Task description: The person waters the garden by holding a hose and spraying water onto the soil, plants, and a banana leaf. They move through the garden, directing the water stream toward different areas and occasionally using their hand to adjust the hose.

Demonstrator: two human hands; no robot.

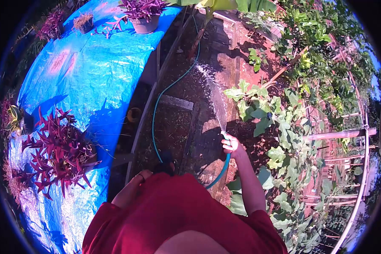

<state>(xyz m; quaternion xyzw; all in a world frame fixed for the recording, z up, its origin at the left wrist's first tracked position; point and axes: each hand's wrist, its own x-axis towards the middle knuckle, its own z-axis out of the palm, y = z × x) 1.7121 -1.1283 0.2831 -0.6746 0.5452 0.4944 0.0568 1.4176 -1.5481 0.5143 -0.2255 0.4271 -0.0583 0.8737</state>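
Note:
My right hand (232,146) is wrapped round the end of a green hose (221,172), held out in front at the right of my body. A spray of water (216,101) leaves the hose end and fans forward over the ground. The rest of the hose curves along the path at the left of the spray. My left hand (144,174) is low beside my red shirt, partly hidden, and its fingers cannot be made out.
A blue tarp (110,59) covers a raised surface on the left, bearing potted purple plants (61,154) and another pot (145,24). Broad-leaved plants (285,139) and a pole fence (338,134) line the right. A concrete block (176,102) lies on the path.

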